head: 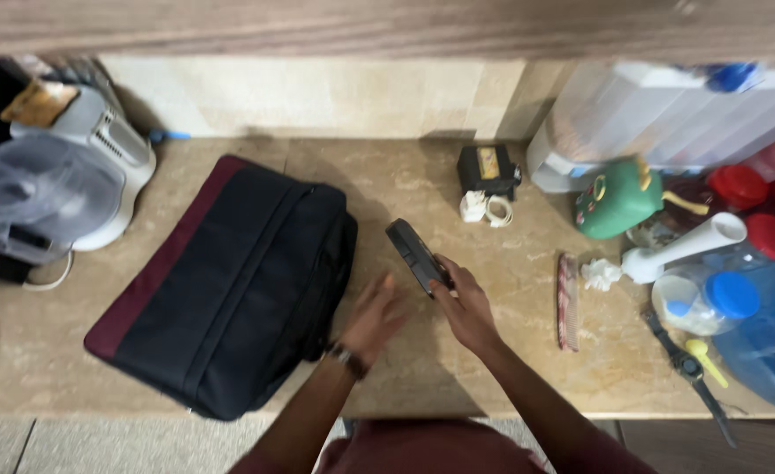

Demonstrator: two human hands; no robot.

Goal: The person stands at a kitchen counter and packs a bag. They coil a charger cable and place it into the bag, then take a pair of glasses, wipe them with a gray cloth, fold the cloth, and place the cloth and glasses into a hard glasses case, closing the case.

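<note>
My right hand (468,309) grips a dark flat oblong device (414,253) by its near end, holding it tilted above the beige stone counter (510,351). My left hand (374,318) hovers open with fingers spread just left of it, blurred, near the right edge of a black and maroon laptop bag (229,281) lying flat on the counter. A band sits on my left wrist.
A grey table fan (54,175) stands at the far left. A small black box with a white coiled cable (486,189) sits at the back. A red comb (567,300), a green toy-like container (617,200), bottles, a blue water jug (769,342) and a wristwatch (690,369) crowd the right.
</note>
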